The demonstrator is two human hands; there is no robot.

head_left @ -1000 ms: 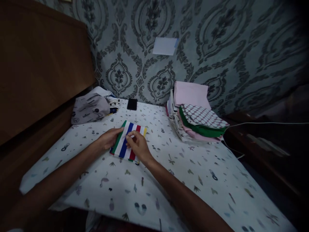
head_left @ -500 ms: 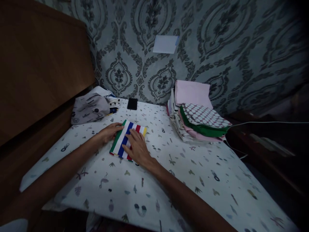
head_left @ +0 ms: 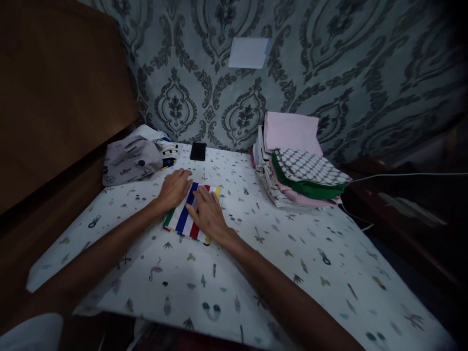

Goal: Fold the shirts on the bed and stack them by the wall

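A folded striped cloth, with green, white, blue, red and yellow bands, lies flat on the patterned table cover. My left hand rests over its far left corner, fingers stretched forward and palm down. On the cloth's right half my right hand lies flat with its fingers spread. Neither hand grips the cloth; both seem to press on it from above. Parts of its left and right edges are hidden under the hands.
A stack of folded fabrics stands at the back right, pink and green pieces among them. Crumpled grey cloth lies at the back left beside a wooden panel. Between them a black phone-like object lies near the wall. A white cable runs off right.
My left hand has moved from the cloth's left edge up onto its far left corner, palm down. My right hand stays on the cloth. The view has tilted slightly downward.
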